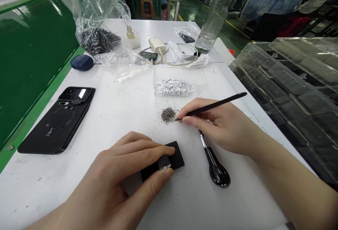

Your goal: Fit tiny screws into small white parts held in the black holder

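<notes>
My left hand (124, 173) is closed, thumb and index finger pinching a small dark block (164, 162) with a pale bit at its near edge. The block rests on a flat black square pad (177, 156), partly hidden under the fingers. Between the fingers of my right hand (219, 124) is a pair of slim black tweezers (219, 103), tilted, with the fine tips at the right edge of a heap of tiny metal pieces (168, 114). A screwdriver with a glossy black bulb handle (218, 170) lies just below that hand.
Behind the heap stands a clear tray (174, 86) of small white parts. A black phone (60, 119) lies at left, near a dark blue rounded object (81, 62). Further back are plastic bags (96, 8), a charger (157, 44) and a bottle (212, 22). Compartment boxes (280, 93) line the right.
</notes>
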`<state>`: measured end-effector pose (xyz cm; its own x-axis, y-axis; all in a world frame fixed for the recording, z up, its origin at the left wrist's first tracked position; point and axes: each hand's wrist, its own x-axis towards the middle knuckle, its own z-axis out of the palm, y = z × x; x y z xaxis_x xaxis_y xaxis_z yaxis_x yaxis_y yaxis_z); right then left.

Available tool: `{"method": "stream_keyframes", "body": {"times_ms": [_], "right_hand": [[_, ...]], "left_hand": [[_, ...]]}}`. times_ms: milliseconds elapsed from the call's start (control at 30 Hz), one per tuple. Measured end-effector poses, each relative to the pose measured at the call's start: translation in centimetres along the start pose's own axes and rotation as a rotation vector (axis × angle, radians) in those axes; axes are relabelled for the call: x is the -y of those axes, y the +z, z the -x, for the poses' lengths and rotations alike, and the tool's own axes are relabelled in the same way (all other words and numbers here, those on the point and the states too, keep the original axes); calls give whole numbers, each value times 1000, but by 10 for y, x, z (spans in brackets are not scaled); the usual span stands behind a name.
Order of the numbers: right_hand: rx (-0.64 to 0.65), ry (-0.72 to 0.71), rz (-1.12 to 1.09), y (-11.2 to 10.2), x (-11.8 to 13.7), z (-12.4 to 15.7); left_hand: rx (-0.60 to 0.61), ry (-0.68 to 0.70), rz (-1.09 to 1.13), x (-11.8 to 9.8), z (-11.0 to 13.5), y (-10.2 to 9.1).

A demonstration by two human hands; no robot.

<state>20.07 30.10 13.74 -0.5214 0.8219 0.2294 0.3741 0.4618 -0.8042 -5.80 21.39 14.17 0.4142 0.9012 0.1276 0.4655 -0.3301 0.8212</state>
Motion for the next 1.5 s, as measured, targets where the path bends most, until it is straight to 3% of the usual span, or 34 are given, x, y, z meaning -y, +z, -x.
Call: {"method": "stream_keyframes", "body": {"times_ms": [267,433,667,800,1500], "right_hand": [[-25,26,-78,0,1,1],[-91,69,-355,-2,11,5],[181,-40,-538,-3,25,13],[260,-77,-527,1,24,14],[259,-70,-512,1,22,16]], "left_hand": [[-4,9,13,-1,-1,0],[-12,35,49,-2,-3,-1],[25,81,86,-6,-5,-4],[35,80,81,-8,-7,-4],[17,98,126,-4,-4,0]]}}
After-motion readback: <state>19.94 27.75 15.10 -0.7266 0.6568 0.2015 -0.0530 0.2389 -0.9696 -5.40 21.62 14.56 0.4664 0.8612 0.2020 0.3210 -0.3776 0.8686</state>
